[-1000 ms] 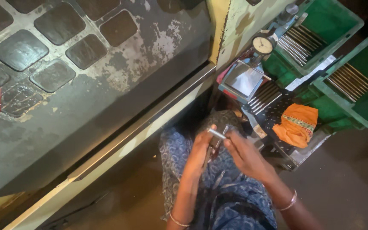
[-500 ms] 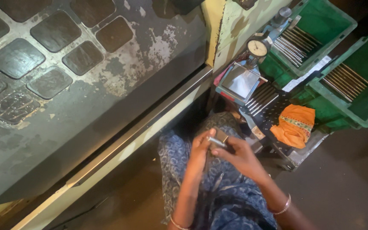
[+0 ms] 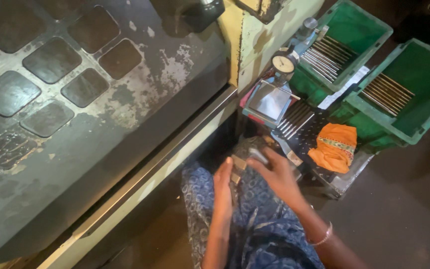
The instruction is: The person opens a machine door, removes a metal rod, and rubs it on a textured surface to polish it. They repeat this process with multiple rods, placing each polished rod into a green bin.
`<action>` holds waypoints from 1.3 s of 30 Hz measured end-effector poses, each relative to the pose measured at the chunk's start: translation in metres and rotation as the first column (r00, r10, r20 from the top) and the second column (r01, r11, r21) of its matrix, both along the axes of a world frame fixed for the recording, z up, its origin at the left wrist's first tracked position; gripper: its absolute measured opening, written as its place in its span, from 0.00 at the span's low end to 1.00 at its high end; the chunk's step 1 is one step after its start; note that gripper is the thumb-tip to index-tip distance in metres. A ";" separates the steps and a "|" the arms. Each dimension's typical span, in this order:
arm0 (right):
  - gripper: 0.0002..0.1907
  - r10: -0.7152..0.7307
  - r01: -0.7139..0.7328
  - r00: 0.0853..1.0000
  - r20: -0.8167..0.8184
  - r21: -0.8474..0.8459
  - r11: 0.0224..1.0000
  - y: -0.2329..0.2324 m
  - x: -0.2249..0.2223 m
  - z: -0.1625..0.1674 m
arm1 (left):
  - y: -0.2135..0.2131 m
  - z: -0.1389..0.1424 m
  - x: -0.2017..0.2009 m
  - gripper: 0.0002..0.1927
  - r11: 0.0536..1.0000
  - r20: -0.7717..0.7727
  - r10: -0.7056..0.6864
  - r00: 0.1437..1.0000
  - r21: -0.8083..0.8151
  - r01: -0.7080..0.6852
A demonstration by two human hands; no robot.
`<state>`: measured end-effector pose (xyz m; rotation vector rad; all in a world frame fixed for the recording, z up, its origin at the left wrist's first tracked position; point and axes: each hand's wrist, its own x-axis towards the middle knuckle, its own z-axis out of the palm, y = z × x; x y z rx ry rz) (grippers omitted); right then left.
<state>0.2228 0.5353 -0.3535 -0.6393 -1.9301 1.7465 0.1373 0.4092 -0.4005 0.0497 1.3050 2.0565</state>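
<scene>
Both my hands are over my lap, which is covered in blue patterned cloth (image 3: 255,224). My right hand (image 3: 278,175) pinches a short metal rod (image 3: 258,156) at its fingertips. My left hand (image 3: 223,180) is closed on a small tan metal block (image 3: 237,164) right beside the rod. The hands nearly touch. The motion blur hides how the rod meets the block.
A large worn machine panel (image 3: 75,99) fills the left. Ahead stand a dial gauge (image 3: 283,64), a flat metal plate (image 3: 269,101) and loose rods on a dark tray (image 3: 294,120). An orange cloth (image 3: 335,147) and two green bins of rods (image 3: 354,35) (image 3: 414,104) are at the right.
My hands have dropped lower and drawn closer together over my lap. The rod now points away from me instead of lying across between both hands.
</scene>
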 end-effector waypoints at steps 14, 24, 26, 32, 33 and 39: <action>0.14 -0.067 -0.075 0.970 0.233 0.552 0.830 -0.038 0.003 0.008 | 0.035 -0.044 -0.012 0.22 0.952 0.446 0.152 0.882 0.173 -0.251; 0.17 -0.124 0.048 0.960 0.249 0.293 0.955 0.022 0.003 -0.003 | 0.079 -0.023 -0.012 0.19 0.935 0.215 0.062 0.975 0.328 -0.132; 0.15 -0.197 0.100 0.974 0.115 0.562 0.821 0.054 -0.005 -0.012 | 0.081 -0.021 -0.013 0.20 0.942 0.171 0.056 0.984 0.318 -0.109; 0.10 -0.400 0.297 0.913 -0.075 0.795 0.529 0.153 -0.062 -0.032 | 0.072 -0.036 -0.014 0.17 0.966 0.146 0.110 0.983 0.217 -0.140; 0.10 -0.404 0.296 0.912 -0.074 0.799 0.523 0.165 -0.069 -0.034 | 0.070 -0.040 -0.014 0.17 0.967 0.141 0.109 0.984 0.216 -0.138; 0.07 -0.385 0.225 0.923 -0.007 0.821 0.524 0.193 -0.096 -0.044 | 0.062 -0.059 -0.013 0.12 0.971 0.140 0.077 0.987 0.214 -0.106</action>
